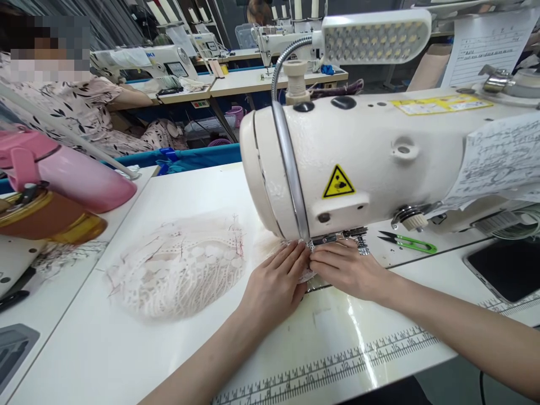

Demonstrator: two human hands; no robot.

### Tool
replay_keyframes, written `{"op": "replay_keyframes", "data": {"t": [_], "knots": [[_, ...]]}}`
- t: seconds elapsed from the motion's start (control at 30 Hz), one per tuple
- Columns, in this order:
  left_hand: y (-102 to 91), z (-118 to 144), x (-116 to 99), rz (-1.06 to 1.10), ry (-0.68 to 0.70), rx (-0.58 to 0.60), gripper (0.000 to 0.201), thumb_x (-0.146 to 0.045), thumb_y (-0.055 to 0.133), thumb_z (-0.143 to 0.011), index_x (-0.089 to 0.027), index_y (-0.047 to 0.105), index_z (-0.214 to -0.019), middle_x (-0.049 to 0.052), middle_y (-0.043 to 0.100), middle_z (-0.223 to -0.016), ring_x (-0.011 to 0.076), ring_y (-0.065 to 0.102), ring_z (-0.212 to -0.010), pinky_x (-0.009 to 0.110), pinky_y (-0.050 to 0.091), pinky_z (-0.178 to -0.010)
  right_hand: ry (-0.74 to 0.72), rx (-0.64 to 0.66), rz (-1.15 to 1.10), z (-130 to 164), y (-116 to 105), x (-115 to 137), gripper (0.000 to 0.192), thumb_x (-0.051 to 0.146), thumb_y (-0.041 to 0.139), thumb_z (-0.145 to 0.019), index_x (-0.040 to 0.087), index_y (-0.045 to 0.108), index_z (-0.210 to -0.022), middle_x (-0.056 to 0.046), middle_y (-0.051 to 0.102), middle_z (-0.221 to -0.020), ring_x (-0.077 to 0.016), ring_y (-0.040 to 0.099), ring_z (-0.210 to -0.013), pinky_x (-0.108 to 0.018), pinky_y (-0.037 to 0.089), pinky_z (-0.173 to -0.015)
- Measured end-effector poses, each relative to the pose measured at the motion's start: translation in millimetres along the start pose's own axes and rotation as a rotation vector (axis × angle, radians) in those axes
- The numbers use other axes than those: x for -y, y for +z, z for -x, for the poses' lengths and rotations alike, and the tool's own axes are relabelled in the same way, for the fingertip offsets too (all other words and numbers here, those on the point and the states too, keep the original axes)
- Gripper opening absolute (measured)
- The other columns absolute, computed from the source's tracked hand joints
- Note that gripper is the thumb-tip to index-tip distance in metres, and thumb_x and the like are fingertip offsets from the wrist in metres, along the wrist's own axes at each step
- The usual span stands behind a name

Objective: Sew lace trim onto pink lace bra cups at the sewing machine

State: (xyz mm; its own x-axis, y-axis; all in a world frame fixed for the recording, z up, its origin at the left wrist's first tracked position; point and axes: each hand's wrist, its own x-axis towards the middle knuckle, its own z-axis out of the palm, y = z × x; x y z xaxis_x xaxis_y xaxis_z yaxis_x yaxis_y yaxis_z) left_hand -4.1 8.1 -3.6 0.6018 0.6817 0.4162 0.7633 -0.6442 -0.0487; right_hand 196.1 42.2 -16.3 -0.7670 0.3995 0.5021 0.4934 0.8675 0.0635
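Bare forearms (206, 354) reach to the needle end of the sewing machine (371, 152), where pale lace (306, 274) lies mostly hidden beneath the fingers. The left hand (280, 275) rests with fingers together; the right hand (348, 267) bends its fingers alongside; whether either pinches, I can't tell. This looks like steadying the lace; the next move probably calls for light, even pressure. Left of the machine lies a lacy heap (185, 270); under its arm, green snips (411, 242).

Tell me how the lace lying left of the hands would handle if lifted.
The lace would probably droop, since it looks like thin openwork fabric. It is likely light for its size, given its many gaps. The reddish threads at its edge might snag.
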Motion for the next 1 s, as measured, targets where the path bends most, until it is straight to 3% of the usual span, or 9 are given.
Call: {"op": "replay_keyframes", "data": {"t": [0.4,0.63,0.83,1.0], "knots": [[-2.1,-5,-5,-0.026,-0.019,-0.019,0.036,-0.02,0.048,-0.085,-0.008,0.061,-0.117,0.011,0.064,-0.12,0.0257,0.061,-0.11,0.04,0.054,-0.091,-0.007,-0.043,0.066,-1,-9,-5,0.018,0.003,0.049,-0.083,0.018,0.06,-0.086,0.002,0.069,-0.092,-0.0118,0.058,-0.088,-0.029,0.037,-0.067],[-0.3,-4,-5,-0.011,-0.035,-0.014,0.037,-0.022,0.051,-0.085,-0.011,0.06,-0.119,0.012,0.063,-0.121,0.0272,0.06,-0.111,0.042,0.052,-0.091,0.082,-0.08,0.148,0,-12,-4,0.018,0.005,0.05,-0.083,0.02,0.061,-0.087,0.003,0.07,-0.095,-0.0122,0.057,-0.082,-0.031,0.032,-0.065],[-1.1,-5,-5,-0.01,-0.049,0.017,0.039,-0.023,0.051,-0.085,-0.014,0.058,-0.122,0.012,0.063,-0.121,0.0283,0.059,-0.111,0.051,0.042,-0.101,0.095,-0.03,0.218,2,-13,-7,0.023,0.007,0.048,-0.085,0.021,0.062,-0.098,0.004,0.069,-0.106,-0.0128,0.058,-0.073,-0.033,0.033,-0.067],[-2.7,-6,-6,-0.029,-0.054,0.041,0.039,-0.024,0.049,-0.086,-0.016,0.058,-0.123,0.012,0.063,-0.121,0.0275,0.059,-0.11,0.05,0.041,-0.102,0.087,-0.002,0.28,-1,-17,-10,0.018,0.008,0.05,-0.085,0.019,0.062,-0.091,0.003,0.069,-0.102,-0.0107,0.056,-0.066,-0.033,0.032,-0.065]]}}
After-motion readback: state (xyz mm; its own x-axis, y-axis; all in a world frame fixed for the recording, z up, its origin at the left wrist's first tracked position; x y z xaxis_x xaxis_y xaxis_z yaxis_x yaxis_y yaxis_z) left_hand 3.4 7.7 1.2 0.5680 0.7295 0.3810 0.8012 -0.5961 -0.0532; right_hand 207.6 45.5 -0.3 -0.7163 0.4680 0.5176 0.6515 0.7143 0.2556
